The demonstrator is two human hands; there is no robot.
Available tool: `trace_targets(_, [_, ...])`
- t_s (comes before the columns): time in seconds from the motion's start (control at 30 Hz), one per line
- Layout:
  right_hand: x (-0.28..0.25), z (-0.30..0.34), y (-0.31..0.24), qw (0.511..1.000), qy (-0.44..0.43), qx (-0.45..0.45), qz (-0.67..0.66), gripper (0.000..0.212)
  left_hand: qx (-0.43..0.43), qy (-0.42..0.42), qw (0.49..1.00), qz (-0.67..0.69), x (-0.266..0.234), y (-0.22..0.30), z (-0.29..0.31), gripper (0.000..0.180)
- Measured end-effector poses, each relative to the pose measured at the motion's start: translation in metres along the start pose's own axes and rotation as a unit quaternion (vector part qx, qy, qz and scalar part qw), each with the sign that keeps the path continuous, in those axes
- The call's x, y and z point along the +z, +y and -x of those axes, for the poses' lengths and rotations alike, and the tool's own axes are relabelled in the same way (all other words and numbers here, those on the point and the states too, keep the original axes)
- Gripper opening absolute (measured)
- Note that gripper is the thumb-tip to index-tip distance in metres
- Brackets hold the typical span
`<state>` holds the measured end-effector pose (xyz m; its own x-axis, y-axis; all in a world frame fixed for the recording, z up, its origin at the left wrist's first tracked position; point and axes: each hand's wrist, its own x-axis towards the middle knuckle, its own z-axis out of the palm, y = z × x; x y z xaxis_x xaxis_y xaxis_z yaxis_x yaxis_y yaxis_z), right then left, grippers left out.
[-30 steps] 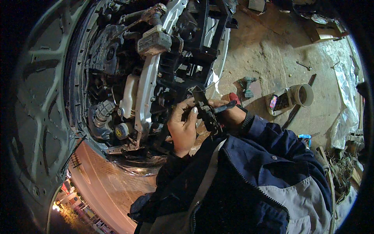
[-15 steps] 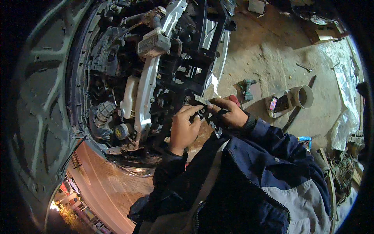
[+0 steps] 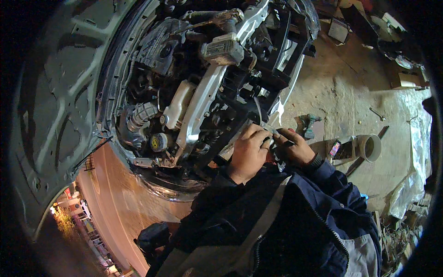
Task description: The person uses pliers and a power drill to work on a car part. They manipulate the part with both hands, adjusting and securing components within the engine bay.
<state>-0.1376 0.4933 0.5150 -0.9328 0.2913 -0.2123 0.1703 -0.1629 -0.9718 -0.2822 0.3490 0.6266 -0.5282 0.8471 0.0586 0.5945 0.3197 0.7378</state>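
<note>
Close together in front of the car's bare front end, my two hands meet at a small flat grey piece (image 3: 267,126). My left hand (image 3: 249,156) is closed, its thumb and fingers pinching at the near side of this piece. From the other side, my right hand (image 3: 296,147) is closed with curled fingers on it. The fingers hide most of the piece, so its exact kind does not show. Beside the hands is the black front frame (image 3: 240,121) of the car. Below them, something small and shiny shows against my dark jacket.
The raised hood (image 3: 60,87) stands at the left over the engine bay, with a silver crossbar (image 3: 203,108) and a whitish reservoir (image 3: 180,104). On the floor at right lie a cordless drill (image 3: 310,125), a wrench (image 3: 377,114), a bucket (image 3: 370,147) and plastic sheeting (image 3: 412,171).
The view has shifted, so the car, floor items and hands sit farther right in the picture. The red object beside my right hand is out of sight now. Both hands stay together around the grey piece.
</note>
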Motion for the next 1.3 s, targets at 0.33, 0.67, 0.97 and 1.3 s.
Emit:
trace_targets(0.33, [-0.025,-0.003,0.039,0.992,-0.012,-0.006,0.123,0.039,-0.042,0.157,0.982,-0.092,-0.042,-0.065,-0.042,0.021])
trace_targets(0.67, [-0.028,-0.015,0.051,0.927,0.086,0.180,-0.317,0.034,0.031,0.158,0.923,-0.351,-0.040,-0.155,-0.101,0.025])
trace_targets(0.97, [-0.035,-0.022,0.016,0.901,0.061,0.213,-0.372,0.042,-0.015,0.192,0.966,-0.173,-0.043,-0.112,-0.068,0.029])
trace_targets(1.3, [0.030,-0.083,-0.008,0.967,0.149,-0.137,0.155,0.044,-0.138,0.056,0.976,0.160,0.008,-0.040,-0.011,0.070])
